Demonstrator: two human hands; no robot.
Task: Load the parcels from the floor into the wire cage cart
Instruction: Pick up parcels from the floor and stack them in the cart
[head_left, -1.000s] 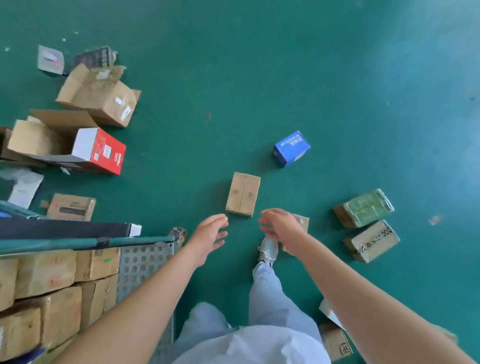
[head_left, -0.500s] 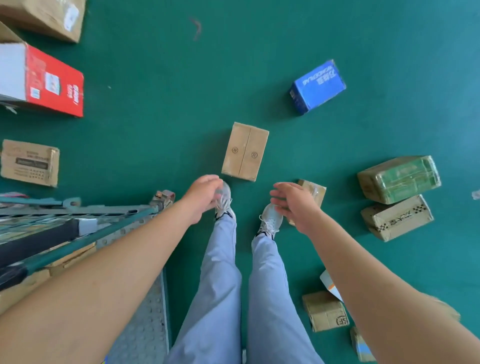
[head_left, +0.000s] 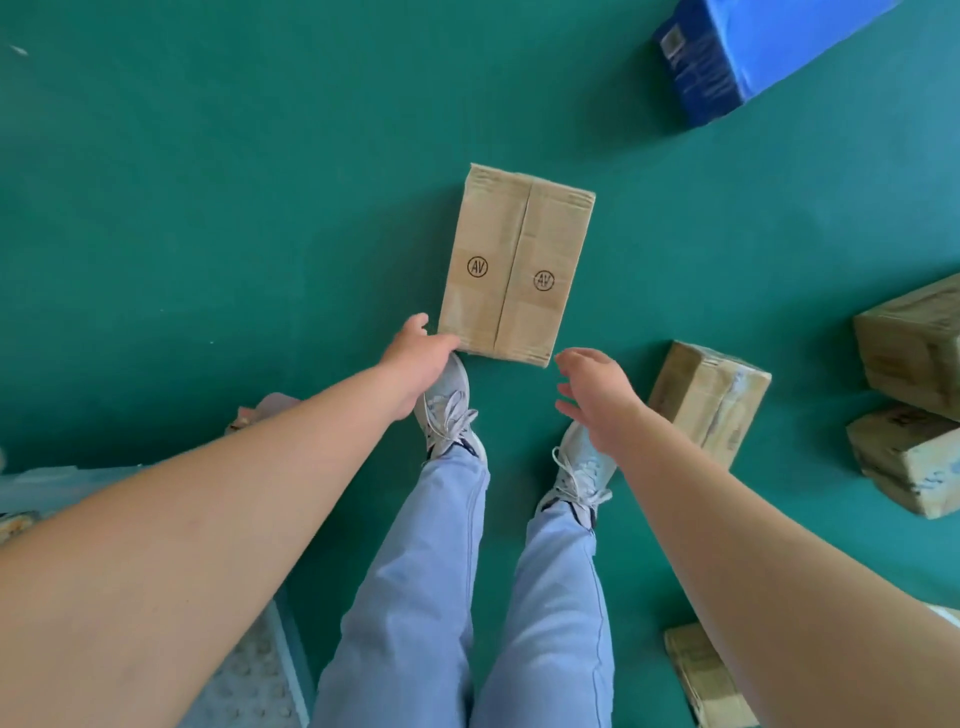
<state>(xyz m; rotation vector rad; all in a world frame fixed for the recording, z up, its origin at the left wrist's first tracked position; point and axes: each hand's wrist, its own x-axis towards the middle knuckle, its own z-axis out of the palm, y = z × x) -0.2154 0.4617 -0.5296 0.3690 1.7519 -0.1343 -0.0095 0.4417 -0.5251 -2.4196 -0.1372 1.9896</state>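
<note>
1. The brown carton (head_left: 517, 267) lies flat on the green floor (head_left: 208, 182) just above the centre of the frame, its long side running away from the person and a taped seam down its middle.
2. The left hand (head_left: 418, 353) is at the carton's near-left corner, fingers stretched forward and apparently just touching it; it has no hold yet.
3. The right hand (head_left: 592, 387) hovers just beside the near-right corner, fingers spread and relaxed, holding nothing.
4. To lift it well, I judge each hand should slide along a long side and press inward at mid-length, so the carton comes up level instead of tipping off its near end.
5. The shoes (head_left: 447, 410) stand close to the near edge, so the lift should go straight up.
6. Readable writing: two circled "AV" stamps on the carton's top, one on each flap.
7. The blue box (head_left: 737, 57) at upper right carries pale print too blurred to read.
8. The taped parcel (head_left: 711, 400) right of centre and the wrapped parcels (head_left: 909, 415) at the right edge show no legible labels.
</note>
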